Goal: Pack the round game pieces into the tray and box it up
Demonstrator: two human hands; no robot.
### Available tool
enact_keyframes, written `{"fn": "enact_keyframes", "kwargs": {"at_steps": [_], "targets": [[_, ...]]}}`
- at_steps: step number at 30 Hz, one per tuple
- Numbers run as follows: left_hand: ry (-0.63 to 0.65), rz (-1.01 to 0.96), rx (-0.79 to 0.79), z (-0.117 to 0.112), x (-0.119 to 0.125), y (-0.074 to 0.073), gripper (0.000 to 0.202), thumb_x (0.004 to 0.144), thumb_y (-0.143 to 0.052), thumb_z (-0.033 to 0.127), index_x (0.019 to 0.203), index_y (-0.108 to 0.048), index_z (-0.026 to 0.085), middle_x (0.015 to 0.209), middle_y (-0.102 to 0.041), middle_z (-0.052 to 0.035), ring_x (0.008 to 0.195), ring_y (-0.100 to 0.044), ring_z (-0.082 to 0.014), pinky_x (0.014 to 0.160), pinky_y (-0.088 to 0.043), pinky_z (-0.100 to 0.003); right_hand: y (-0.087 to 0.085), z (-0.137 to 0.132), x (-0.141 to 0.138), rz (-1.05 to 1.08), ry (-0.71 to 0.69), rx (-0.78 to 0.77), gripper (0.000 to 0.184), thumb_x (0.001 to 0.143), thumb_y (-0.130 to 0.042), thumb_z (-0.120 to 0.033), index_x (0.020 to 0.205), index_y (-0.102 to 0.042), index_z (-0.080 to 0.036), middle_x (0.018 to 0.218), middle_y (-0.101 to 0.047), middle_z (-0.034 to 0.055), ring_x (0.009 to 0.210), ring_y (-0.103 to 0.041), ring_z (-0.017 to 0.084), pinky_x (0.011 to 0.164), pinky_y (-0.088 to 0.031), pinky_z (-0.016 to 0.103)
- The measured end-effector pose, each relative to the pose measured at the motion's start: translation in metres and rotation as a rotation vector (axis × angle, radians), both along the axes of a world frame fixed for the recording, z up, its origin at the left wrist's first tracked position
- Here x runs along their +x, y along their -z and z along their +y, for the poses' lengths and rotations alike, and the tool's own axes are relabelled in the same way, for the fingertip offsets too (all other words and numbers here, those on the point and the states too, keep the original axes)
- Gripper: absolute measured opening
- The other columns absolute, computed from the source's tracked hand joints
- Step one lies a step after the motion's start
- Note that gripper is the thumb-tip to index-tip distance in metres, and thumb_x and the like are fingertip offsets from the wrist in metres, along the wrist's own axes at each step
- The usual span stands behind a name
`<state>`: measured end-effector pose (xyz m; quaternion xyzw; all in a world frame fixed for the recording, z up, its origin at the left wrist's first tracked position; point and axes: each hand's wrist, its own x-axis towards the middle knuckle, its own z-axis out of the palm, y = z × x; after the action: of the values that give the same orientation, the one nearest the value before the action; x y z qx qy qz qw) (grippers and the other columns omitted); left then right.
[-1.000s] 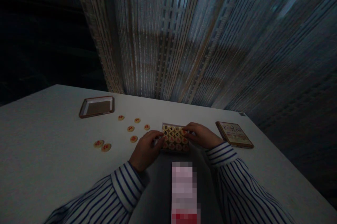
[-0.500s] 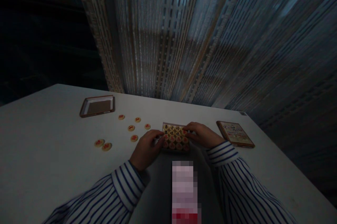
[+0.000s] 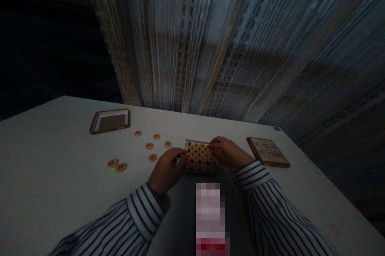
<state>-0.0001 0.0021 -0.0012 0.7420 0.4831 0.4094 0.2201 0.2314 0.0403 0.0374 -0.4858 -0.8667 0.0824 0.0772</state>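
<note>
A small open box (image 3: pixel 200 173) sits in front of me, packed with rows of round Chinese chess pieces (image 3: pixel 196 158). Black characters show on the far rows and red ones on the near rows. At the box's left wall, my left hand (image 3: pixel 169 168) grips the edge between thumb and fingers. My right hand (image 3: pixel 227 152) reaches over the far right corner, its fingertips closed on a Chinese chess piece that they mostly hide. Several loose red-marked pieces (image 3: pixel 152 157) lie flat on the table left of the box, two of them touching (image 3: pixel 121 167).
On the white table (image 3: pixel 75 192), a shallow tray-like lid (image 3: pixel 112 120) rests at the far left. A flat box with a printed cover (image 3: pixel 268 152) lies to the right. Behind the table's far edge hangs a string curtain (image 3: pixel 180 47).
My right hand's thumb and fingers have drawn closer together over the box's far right corner. My left hand stays at the box's left side, and the loose pieces have not moved.
</note>
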Motion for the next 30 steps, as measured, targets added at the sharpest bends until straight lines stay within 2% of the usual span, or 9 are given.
{"fn": "enact_keyframes", "kwargs": {"at_steps": [20, 30], "targets": [[-0.008, -0.024, 0.043, -0.001, 0.001, 0.003, 0.014, 0.081, -0.05, 0.024, 0.088, -0.06, 0.018, 0.086, -0.066, -0.0056, 0.078, -0.061, -0.0166, 0.069, -0.051, -0.032, -0.01, -0.005, 0.003, 0.0, 0.016, -0.019, 0.026, 0.083, -0.048, -0.022, 0.104, -0.064, -0.018, 0.104, -0.06, 0.0103, 0.096, -0.054, 0.021, 0.084, -0.041, 0.034], [0.0, -0.021, 0.037, 0.0, 0.0, 0.005, 0.016, 0.082, -0.05, 0.025, 0.09, -0.06, 0.017, 0.089, -0.066, -0.0065, 0.081, -0.06, -0.0169, 0.072, -0.05, -0.032, -0.007, -0.005, 0.001, -0.026, 0.005, -0.032, 0.025, 0.082, -0.052, -0.025, 0.102, -0.065, -0.018, 0.104, -0.06, 0.0098, 0.097, -0.054, 0.02, 0.084, -0.041, 0.033]]}}
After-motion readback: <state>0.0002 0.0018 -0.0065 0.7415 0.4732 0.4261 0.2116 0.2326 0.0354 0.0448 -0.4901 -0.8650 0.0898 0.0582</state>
